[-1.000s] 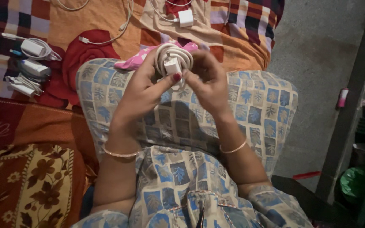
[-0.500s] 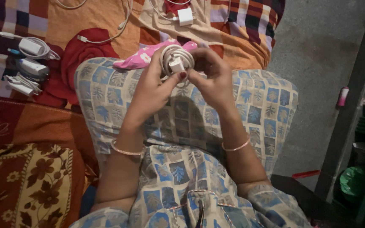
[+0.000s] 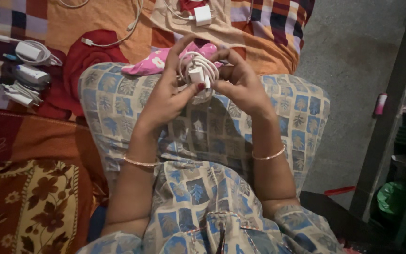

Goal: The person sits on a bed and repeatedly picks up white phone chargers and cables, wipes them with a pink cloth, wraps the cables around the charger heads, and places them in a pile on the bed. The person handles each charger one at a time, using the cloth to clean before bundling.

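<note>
left hand (image 3: 165,96) + right hand (image 3: 240,84) | coiled white charger (image 3: 197,73) gripped between

The scene was dim and warm-toned, lit softly from above and ahead, so the far bedspread (image 3: 118,19) and a white charger (image 3: 203,15) showed brightest. The right edge and lower corners sank into near-black shadow. No hard glare appeared. Detail was soft and slightly grainy throughout, with mild blur on the fingers (image 3: 184,44).

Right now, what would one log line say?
left hand: holds coiled white charger | right hand: holds same charger | pink cloth: behind, on lap
</note>
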